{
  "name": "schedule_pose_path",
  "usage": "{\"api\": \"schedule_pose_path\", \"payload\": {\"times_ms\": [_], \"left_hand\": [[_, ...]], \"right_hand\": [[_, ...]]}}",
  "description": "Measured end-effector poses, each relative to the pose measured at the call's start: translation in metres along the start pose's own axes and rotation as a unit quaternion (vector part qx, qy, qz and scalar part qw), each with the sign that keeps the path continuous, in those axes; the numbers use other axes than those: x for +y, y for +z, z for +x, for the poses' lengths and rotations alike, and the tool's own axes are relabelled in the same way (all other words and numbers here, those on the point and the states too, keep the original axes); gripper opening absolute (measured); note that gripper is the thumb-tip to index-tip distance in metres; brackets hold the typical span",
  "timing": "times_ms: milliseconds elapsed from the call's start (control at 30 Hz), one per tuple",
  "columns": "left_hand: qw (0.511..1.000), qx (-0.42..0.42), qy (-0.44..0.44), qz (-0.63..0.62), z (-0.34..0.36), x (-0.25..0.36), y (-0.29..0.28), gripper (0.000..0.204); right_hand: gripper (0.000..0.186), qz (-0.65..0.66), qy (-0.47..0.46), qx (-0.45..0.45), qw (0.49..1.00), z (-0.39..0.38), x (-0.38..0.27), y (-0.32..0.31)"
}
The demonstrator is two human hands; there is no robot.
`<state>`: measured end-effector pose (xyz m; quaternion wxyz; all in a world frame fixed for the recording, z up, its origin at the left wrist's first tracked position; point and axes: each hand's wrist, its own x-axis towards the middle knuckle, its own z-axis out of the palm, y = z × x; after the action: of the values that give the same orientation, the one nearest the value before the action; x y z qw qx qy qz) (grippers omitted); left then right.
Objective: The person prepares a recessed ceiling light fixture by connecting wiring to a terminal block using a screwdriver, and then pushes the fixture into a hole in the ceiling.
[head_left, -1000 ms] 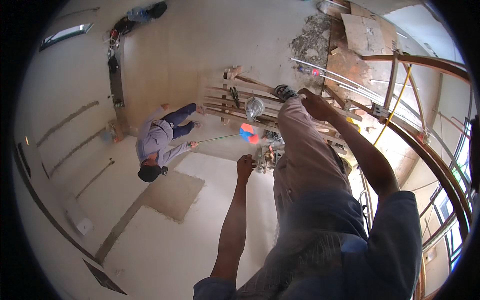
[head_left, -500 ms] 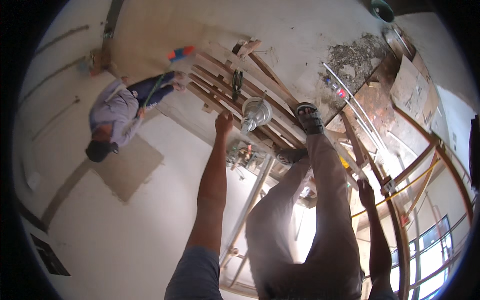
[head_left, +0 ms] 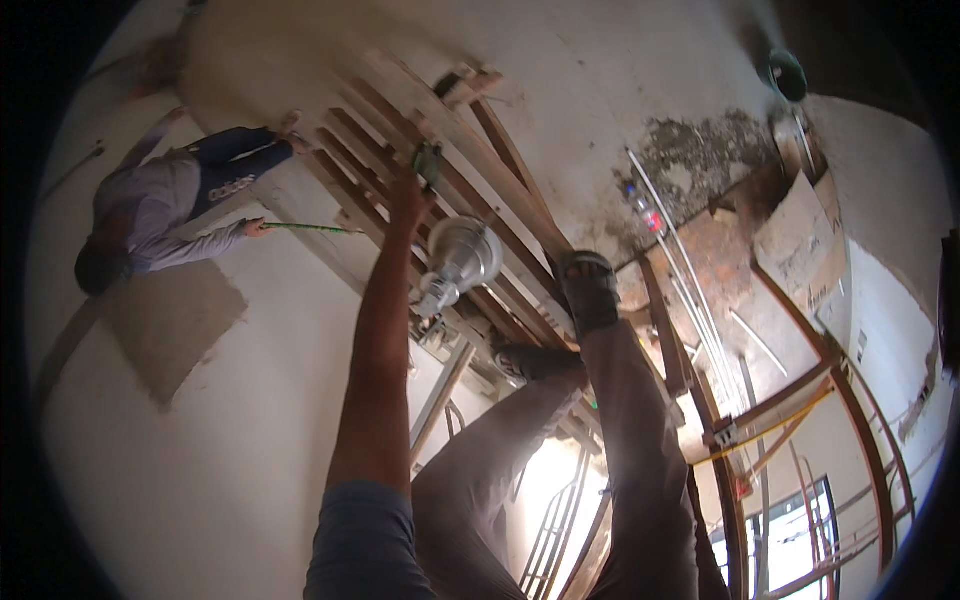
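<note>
My left hand [head_left: 408, 200] is stretched out to a dark green hand tool [head_left: 428, 166] lying on wooden slats [head_left: 500, 220]; it looks to be touching the tool, but blur and angle hide whether the fingers grip it. A silver bell-shaped metal piece [head_left: 462, 260], like a lamp fixture, rests on the slats just beside my forearm. My sandalled feet [head_left: 590, 290] are on the planks to the right of it, legs bent. My right hand is out of sight.
A co-worker [head_left: 160, 200] at the left holds a green pole [head_left: 310, 227]. On the right are long white pipes [head_left: 680, 260], a plastic bottle [head_left: 640, 200], cardboard [head_left: 790, 240], a broken floor patch [head_left: 690, 150] and a curved wooden railing [head_left: 860, 420]. A green bucket-like object [head_left: 788, 75] stands farther back.
My left arm has stretched forward to the dark tool. My right hand has dropped from view. The co-worker's pole has swung round, and its red-blue end is no longer visible.
</note>
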<state>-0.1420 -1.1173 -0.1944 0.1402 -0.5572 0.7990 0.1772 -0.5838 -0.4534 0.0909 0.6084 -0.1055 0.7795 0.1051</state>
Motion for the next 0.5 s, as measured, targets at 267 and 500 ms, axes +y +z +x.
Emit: {"api": "schedule_pose_path", "payload": {"times_ms": [267, 500], "left_hand": [[0.989, 0.054, -0.093, -0.097, -0.074, 0.058, -0.128, 0.075], [0.934, -0.078, -0.294, -0.187, -0.236, 0.139, -0.262, 0.058]], "right_hand": [[0.021, 0.195, -0.019, -0.128, 0.972, -0.218, -0.085, -0.113], [0.02, 0.214, -0.043, -0.262, 0.94, -0.424, -0.051, -0.17]]}}
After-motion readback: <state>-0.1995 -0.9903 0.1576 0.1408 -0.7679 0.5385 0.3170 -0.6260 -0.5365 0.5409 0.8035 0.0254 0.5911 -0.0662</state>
